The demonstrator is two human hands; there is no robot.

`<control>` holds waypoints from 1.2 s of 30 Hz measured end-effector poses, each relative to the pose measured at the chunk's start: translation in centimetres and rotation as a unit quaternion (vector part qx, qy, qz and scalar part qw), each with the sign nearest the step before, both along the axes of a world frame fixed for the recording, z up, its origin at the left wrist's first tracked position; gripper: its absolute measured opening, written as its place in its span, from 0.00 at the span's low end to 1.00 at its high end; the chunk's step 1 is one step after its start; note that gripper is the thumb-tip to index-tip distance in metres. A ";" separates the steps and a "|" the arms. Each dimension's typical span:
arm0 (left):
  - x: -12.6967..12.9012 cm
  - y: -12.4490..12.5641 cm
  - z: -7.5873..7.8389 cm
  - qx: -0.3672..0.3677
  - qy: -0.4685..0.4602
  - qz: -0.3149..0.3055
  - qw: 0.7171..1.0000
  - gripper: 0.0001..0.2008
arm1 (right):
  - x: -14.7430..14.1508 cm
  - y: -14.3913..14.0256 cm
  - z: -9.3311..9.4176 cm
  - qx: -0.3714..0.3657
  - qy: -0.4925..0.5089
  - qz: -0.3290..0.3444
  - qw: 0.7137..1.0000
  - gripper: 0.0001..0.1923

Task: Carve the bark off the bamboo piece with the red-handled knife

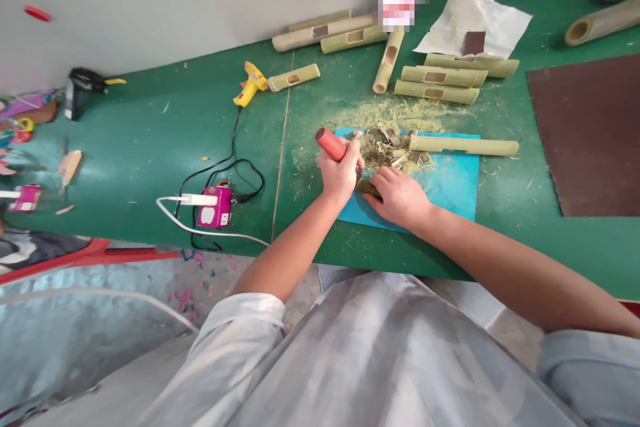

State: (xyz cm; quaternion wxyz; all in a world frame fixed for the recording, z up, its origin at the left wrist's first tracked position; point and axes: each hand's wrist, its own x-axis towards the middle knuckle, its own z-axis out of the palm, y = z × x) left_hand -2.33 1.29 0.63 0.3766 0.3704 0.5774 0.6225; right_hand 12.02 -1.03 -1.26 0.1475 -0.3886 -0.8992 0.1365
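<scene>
My left hand point(341, 172) is closed around the red handle point(331, 144) of a tool that looks like a chisel; its working end is mostly hidden by the hand. Under the fingers of my right hand point(400, 195), a short greenish bamboo piece point(368, 187) is held down on a blue mat point(450, 190), close to the tool's lower end. Just beyond both hands lies a heap of bamboo shavings and chips point(383, 147). A longer cut bamboo tube point(475, 145) rests across the mat's far edge.
Notched bamboo tubes point(436, 92) lie along the back of the green table point(150, 127). A yellow glue gun point(251, 83) and a magenta power adapter point(215, 207) with trailing cords are on the left. A dark brown sheet point(595, 140) covers the right side.
</scene>
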 end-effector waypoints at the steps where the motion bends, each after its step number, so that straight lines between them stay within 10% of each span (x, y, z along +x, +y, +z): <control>1: 0.0 0.0 0.0 0.000 -0.001 -0.002 1.000 0.19 | 0.0 0.0 0.0 0.000 0.000 0.000 1.000 0.10; 36: -0.1 -0.3 -0.7 0.028 0.021 -0.026 0.999 0.20 | 0.0 0.1 0.0 -0.010 0.006 0.004 1.000 0.09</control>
